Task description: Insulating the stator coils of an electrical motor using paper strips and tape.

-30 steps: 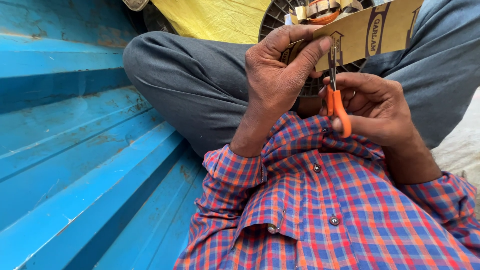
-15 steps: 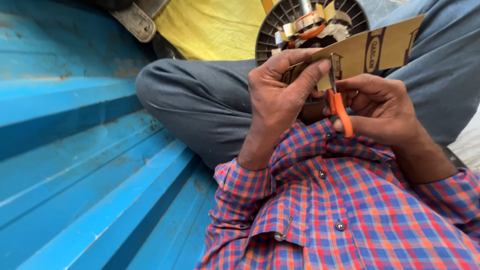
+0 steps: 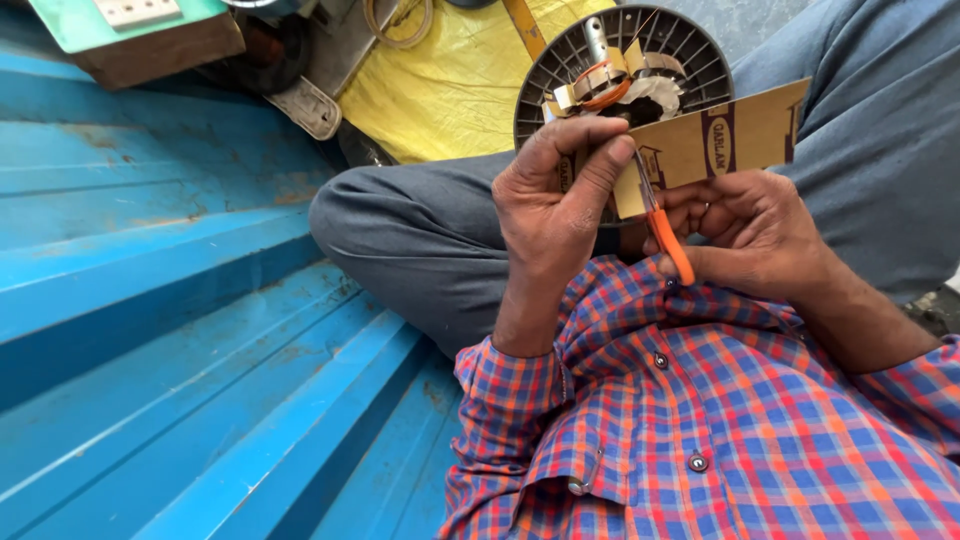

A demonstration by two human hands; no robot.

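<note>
My left hand [image 3: 560,205] pinches the near end of a tan cardboard strip [image 3: 715,145] between thumb and fingers. My right hand [image 3: 755,235] grips orange-handled scissors [image 3: 668,235], whose blades point up into the strip's lower edge just right of my left thumb. Behind the strip stands a round dark slotted motor part [image 3: 620,60] with copper wire and tan paper pieces at its centre, resting against my crossed legs in grey trousers [image 3: 420,240].
A blue corrugated metal sheet [image 3: 150,330] fills the left side. A yellow cloth [image 3: 450,85] lies beyond my knee. At top left are a green-topped wooden block [image 3: 140,35] and a pale sandal [image 3: 305,108]. My checked shirt [image 3: 700,430] fills the bottom right.
The view has tilted so that more of the motor part, yellow cloth and block now show. Both hands keep their hold on strip and scissors, with the strip a little lower against the motor part.
</note>
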